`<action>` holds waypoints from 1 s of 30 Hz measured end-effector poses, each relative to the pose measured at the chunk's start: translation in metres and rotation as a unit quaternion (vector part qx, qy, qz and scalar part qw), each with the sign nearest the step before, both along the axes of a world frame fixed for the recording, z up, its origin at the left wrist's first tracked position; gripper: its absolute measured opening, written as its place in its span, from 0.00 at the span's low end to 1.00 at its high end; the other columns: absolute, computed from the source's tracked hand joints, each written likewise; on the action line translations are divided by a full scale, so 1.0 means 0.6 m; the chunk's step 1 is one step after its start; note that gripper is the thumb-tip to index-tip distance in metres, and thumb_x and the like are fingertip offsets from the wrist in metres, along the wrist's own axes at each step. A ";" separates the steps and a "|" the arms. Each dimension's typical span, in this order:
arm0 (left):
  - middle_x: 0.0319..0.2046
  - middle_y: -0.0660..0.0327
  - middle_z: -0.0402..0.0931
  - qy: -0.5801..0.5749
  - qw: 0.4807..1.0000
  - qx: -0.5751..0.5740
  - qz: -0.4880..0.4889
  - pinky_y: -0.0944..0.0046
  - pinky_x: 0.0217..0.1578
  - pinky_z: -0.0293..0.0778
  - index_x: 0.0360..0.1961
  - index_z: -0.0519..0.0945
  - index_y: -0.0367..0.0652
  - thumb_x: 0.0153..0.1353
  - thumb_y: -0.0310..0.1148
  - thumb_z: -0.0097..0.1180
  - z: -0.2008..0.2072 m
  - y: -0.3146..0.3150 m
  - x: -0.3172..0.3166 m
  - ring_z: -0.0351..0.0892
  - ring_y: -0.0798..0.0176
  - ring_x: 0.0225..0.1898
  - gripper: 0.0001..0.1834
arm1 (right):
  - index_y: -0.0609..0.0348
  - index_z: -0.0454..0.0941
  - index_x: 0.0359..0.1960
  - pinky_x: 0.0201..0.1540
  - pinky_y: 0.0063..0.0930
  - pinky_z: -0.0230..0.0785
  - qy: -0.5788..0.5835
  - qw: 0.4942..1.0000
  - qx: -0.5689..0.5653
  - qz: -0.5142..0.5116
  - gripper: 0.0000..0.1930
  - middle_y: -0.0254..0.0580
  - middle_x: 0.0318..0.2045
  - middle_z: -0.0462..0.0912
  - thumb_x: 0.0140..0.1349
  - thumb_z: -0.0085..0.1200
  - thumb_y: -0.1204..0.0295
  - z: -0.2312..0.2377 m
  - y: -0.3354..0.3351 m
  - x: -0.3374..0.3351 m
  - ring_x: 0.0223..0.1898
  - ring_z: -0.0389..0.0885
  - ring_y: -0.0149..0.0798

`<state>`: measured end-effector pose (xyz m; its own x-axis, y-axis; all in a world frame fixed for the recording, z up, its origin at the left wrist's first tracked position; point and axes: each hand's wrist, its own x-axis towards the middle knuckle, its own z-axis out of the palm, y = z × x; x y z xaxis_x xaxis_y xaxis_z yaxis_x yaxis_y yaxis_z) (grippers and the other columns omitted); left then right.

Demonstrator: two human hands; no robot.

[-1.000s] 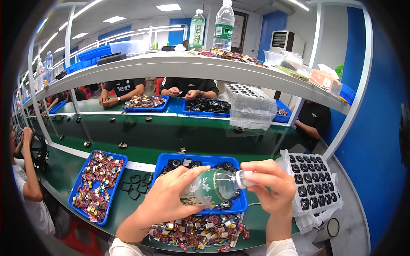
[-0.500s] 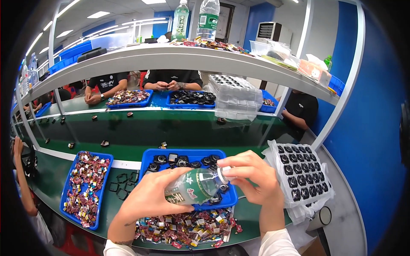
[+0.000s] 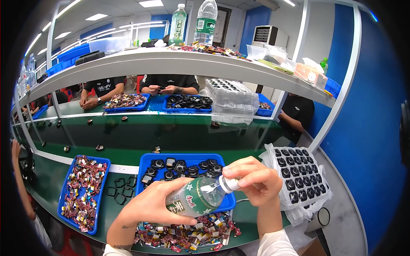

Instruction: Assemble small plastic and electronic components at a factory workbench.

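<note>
A clear plastic bottle [image 3: 194, 197] with a green label lies tilted in front of me, neck pointing right. My left hand [image 3: 151, 207] wraps around its body. My right hand [image 3: 255, 179] grips the white cap [image 3: 232, 184] at the neck with fingers and thumb. Both hands hover over the near edge of a blue tray [image 3: 184, 158] of small black parts and a tray of colourful small pieces [image 3: 183, 234] below it.
Another blue tray [image 3: 67, 194] of colourful pieces sits at the left, with black frames [image 3: 119, 191] beside it. A bagged tray of black parts [image 3: 299, 175] lies at the right. Across the green bench other people work; a shelf above carries two bottles [image 3: 198, 21].
The view has dropped and shifted slightly. My right hand has closed further over the cap and both hands hold the bottle a little lower and nearer me.
</note>
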<state>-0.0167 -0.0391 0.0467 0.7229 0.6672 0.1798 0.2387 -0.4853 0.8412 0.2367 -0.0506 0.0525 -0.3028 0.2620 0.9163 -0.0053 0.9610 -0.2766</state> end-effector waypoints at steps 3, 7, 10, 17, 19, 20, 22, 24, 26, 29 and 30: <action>0.44 0.53 0.81 -0.009 1.000 -0.011 -0.028 0.60 0.49 0.74 0.57 0.73 0.39 0.39 0.42 0.76 0.000 0.002 0.000 0.82 0.57 0.46 0.42 | 0.60 0.78 0.37 0.47 0.40 0.77 0.024 0.999 -0.006 0.034 0.16 0.52 0.40 0.84 0.46 0.61 0.88 -0.001 0.000 0.000 0.44 0.83 0.49; 0.40 0.58 0.82 -0.021 1.000 0.005 0.002 0.67 0.46 0.73 0.54 0.74 0.35 0.37 0.35 0.78 -0.001 0.000 0.002 0.79 0.69 0.41 0.40 | 0.60 0.79 0.37 0.43 0.37 0.77 -0.020 0.998 0.039 -0.036 0.14 0.52 0.39 0.84 0.47 0.63 0.85 0.005 0.003 0.004 0.43 0.83 0.47; 0.41 0.57 0.82 -0.010 1.000 0.021 0.015 0.66 0.47 0.73 0.54 0.74 0.35 0.37 0.36 0.78 -0.001 0.000 0.003 0.79 0.68 0.42 0.40 | 0.60 0.79 0.37 0.38 0.31 0.75 -0.039 0.996 0.039 -0.076 0.13 0.52 0.37 0.85 0.48 0.66 0.78 0.003 0.008 0.011 0.39 0.84 0.45; 0.42 0.54 0.81 -0.006 0.999 0.025 0.023 0.63 0.48 0.74 0.55 0.73 0.37 0.38 0.40 0.76 0.004 -0.009 0.008 0.81 0.60 0.44 0.41 | 0.62 0.79 0.35 0.34 0.30 0.73 0.005 0.994 0.041 -0.098 0.14 0.54 0.35 0.84 0.50 0.69 0.69 -0.010 0.015 0.013 0.33 0.84 0.44; 0.43 0.52 0.81 -0.005 0.999 0.026 0.019 0.60 0.48 0.74 0.57 0.72 0.39 0.40 0.43 0.74 0.001 -0.007 0.006 0.82 0.55 0.45 0.42 | 0.62 0.79 0.35 0.34 0.30 0.74 0.015 0.992 0.071 -0.105 0.15 0.54 0.35 0.84 0.50 0.69 0.68 -0.009 0.017 0.009 0.33 0.84 0.44; 0.43 0.52 0.81 -0.006 0.999 0.034 0.023 0.60 0.48 0.74 0.57 0.72 0.39 0.40 0.43 0.74 0.000 -0.006 0.005 0.82 0.55 0.45 0.42 | 0.61 0.79 0.35 0.34 0.30 0.74 0.019 0.993 0.066 -0.093 0.13 0.55 0.36 0.84 0.51 0.68 0.69 -0.008 0.018 0.005 0.33 0.83 0.45; 0.43 0.52 0.81 -0.007 0.999 0.042 0.028 0.61 0.48 0.75 0.57 0.72 0.39 0.40 0.43 0.75 0.000 -0.006 0.002 0.82 0.55 0.45 0.42 | 0.61 0.79 0.35 0.34 0.30 0.74 0.022 0.995 0.063 -0.079 0.12 0.55 0.37 0.84 0.52 0.67 0.70 -0.006 0.019 0.001 0.34 0.83 0.46; 0.44 0.52 0.81 -0.003 1.000 0.012 0.028 0.61 0.48 0.74 0.57 0.72 0.39 0.40 0.44 0.75 0.002 -0.007 -0.001 0.82 0.54 0.45 0.42 | 0.60 0.79 0.36 0.36 0.32 0.75 0.011 0.996 0.059 -0.070 0.10 0.57 0.38 0.84 0.54 0.65 0.73 -0.006 0.018 -0.001 0.35 0.83 0.47; 0.44 0.52 0.81 -0.010 0.999 0.022 0.028 0.61 0.48 0.74 0.57 0.72 0.39 0.40 0.44 0.75 -0.001 -0.007 0.002 0.82 0.54 0.45 0.42 | 0.60 0.79 0.36 0.38 0.32 0.75 0.013 0.996 0.046 -0.072 0.08 0.58 0.39 0.84 0.54 0.63 0.75 -0.010 0.012 -0.001 0.37 0.83 0.47; 0.43 0.51 0.81 -0.008 0.999 0.030 0.028 0.61 0.48 0.74 0.57 0.72 0.40 0.40 0.45 0.75 0.004 -0.009 0.004 0.82 0.55 0.45 0.42 | 0.60 0.79 0.35 0.39 0.33 0.75 0.028 0.997 0.036 -0.068 0.08 0.57 0.40 0.84 0.55 0.64 0.75 -0.014 0.015 0.001 0.38 0.82 0.47; 0.43 0.51 0.81 0.000 0.999 0.031 0.025 0.60 0.48 0.74 0.57 0.72 0.40 0.40 0.45 0.74 0.006 -0.009 0.003 0.82 0.55 0.45 0.42 | 0.61 0.79 0.35 0.39 0.34 0.75 0.045 0.997 0.025 -0.063 0.08 0.57 0.41 0.83 0.55 0.63 0.74 -0.018 0.018 0.002 0.39 0.82 0.47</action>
